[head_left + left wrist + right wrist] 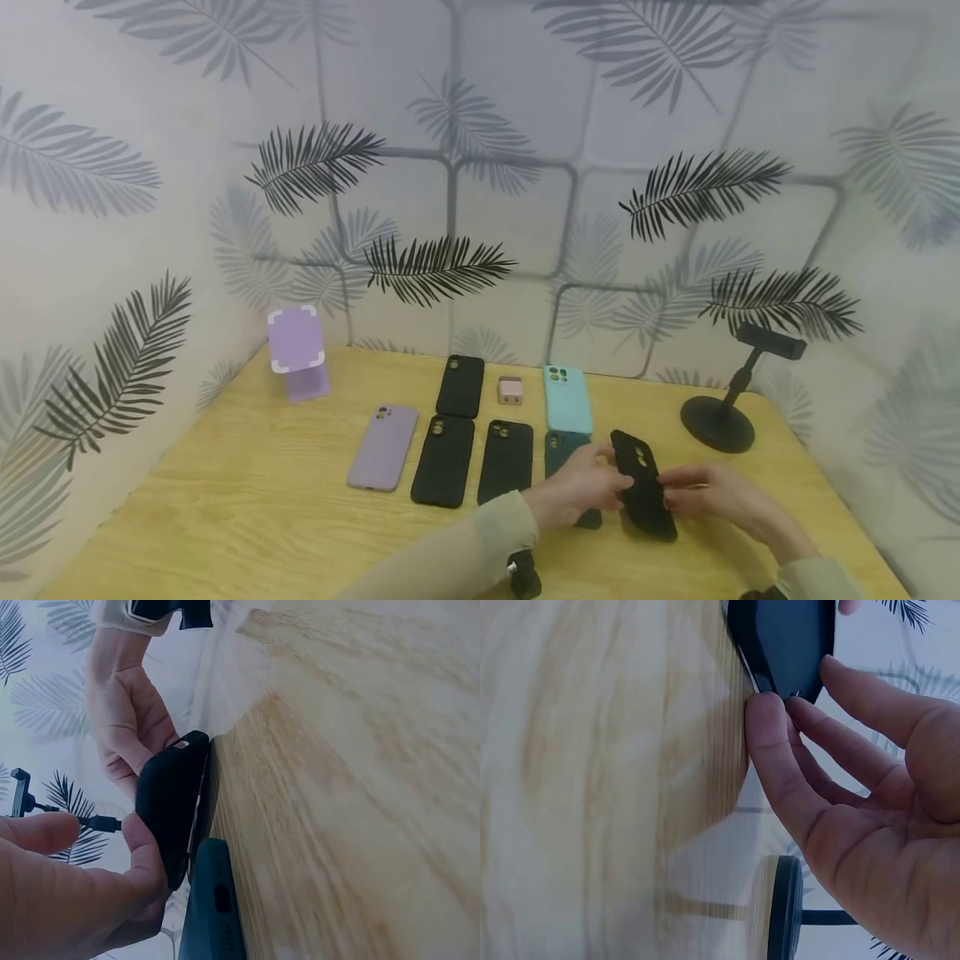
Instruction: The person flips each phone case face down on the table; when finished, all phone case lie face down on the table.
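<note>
A black phone case (643, 493) is held tilted by its two long sides, close over the right part of the table. My left hand (581, 485) grips its left edge with thumb and fingers. On the opposite edge, the fingertips and thumb of my right hand (720, 497) pinch the case; the right wrist view shows these fingers (769, 716) at the rim. Just left of it lies a dark teal phone case (557, 448), partly hidden under my left hand and forearm. In the left wrist view the black case (169, 799) leans beside the teal one (210, 922).
Two black cases (443, 461) (506, 458) lie to the left, with another black one (461, 387) behind. A lilac case (383, 448), a mint case (567, 400) and a small pink charger block (511, 390) lie near. Lilac (296, 339) and black phone stands (717, 423) flank them.
</note>
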Demonstrator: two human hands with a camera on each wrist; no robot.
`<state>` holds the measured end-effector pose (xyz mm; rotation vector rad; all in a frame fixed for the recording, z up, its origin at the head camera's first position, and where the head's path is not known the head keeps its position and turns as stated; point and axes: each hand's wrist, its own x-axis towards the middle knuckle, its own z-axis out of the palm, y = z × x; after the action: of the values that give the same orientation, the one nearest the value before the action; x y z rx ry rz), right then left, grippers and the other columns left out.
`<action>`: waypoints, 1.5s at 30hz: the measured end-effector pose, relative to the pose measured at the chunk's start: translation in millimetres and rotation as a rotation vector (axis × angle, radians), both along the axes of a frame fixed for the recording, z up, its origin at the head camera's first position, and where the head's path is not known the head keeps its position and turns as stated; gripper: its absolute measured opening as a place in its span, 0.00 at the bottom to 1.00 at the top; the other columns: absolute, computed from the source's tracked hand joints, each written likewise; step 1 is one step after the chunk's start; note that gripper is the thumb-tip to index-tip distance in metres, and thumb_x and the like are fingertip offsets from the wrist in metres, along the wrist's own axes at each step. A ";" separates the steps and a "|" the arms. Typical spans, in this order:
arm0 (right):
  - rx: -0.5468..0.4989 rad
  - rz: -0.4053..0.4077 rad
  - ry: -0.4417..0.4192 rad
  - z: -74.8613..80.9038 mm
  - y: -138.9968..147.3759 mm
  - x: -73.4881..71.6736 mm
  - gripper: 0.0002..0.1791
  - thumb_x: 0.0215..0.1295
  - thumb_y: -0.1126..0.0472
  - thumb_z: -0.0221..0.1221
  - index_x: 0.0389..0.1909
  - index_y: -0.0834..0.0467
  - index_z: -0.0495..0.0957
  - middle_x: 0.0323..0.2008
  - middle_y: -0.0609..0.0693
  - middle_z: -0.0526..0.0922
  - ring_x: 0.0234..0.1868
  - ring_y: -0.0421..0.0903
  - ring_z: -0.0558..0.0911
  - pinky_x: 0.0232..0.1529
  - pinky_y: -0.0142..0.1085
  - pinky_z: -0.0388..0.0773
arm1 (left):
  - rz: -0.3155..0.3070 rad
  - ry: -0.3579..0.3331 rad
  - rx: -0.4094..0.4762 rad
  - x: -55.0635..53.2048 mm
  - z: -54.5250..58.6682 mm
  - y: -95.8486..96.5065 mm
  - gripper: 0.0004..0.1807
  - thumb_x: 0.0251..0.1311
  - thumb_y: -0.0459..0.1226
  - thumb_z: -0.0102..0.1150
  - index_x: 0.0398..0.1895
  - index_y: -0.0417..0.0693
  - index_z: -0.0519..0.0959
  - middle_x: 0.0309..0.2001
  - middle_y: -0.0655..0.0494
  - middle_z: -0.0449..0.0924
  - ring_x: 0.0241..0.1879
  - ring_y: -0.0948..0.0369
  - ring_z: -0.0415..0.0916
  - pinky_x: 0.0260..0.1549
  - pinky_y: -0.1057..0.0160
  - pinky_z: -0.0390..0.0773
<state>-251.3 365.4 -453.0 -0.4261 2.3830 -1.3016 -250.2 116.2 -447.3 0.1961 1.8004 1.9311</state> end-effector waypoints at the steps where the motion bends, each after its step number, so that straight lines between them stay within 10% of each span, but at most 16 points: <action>1: -0.011 0.004 -0.010 0.1 -2.0 -0.7 0.28 0.69 0.59 0.60 0.61 0.75 0.70 0.56 0.71 0.77 0.48 0.47 0.85 0.44 0.35 0.84 | 0.014 0.009 0.003 -0.3 0.2 -0.5 0.28 0.62 0.27 0.60 0.65 0.37 0.66 0.55 0.37 0.77 0.43 0.47 0.82 0.41 0.54 0.85; 16: -0.175 0.044 -0.167 3.8 -22.2 -6.3 0.30 0.78 0.53 0.46 0.64 0.77 0.65 0.59 0.68 0.77 0.55 0.51 0.83 0.52 0.45 0.83 | 0.025 -0.017 0.099 -3.5 -0.9 4.0 0.28 0.62 0.23 0.56 0.66 0.41 0.66 0.53 0.39 0.75 0.46 0.49 0.82 0.45 0.51 0.85; 23: -0.220 0.011 -0.204 8.0 -30.3 -2.3 0.34 0.79 0.48 0.43 0.65 0.78 0.62 0.52 0.60 0.83 0.50 0.50 0.84 0.50 0.46 0.84 | -0.066 -0.048 0.064 0.9 3.7 6.5 0.30 0.61 0.22 0.56 0.66 0.48 0.66 0.44 0.42 0.76 0.47 0.44 0.81 0.50 0.43 0.81; 45: -0.227 -0.043 -0.118 5.1 -10.0 -4.1 0.34 0.77 0.55 0.49 0.68 0.79 0.54 0.59 0.64 0.78 0.50 0.45 0.84 0.50 0.41 0.83 | -0.105 -0.011 -0.093 -1.0 1.1 8.7 0.28 0.59 0.24 0.60 0.64 0.37 0.69 0.58 0.34 0.72 0.58 0.41 0.75 0.55 0.42 0.77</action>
<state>-255.5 355.4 -447.8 -0.3529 2.1676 -1.5793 -251.1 124.8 -446.2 0.2430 1.8308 1.7687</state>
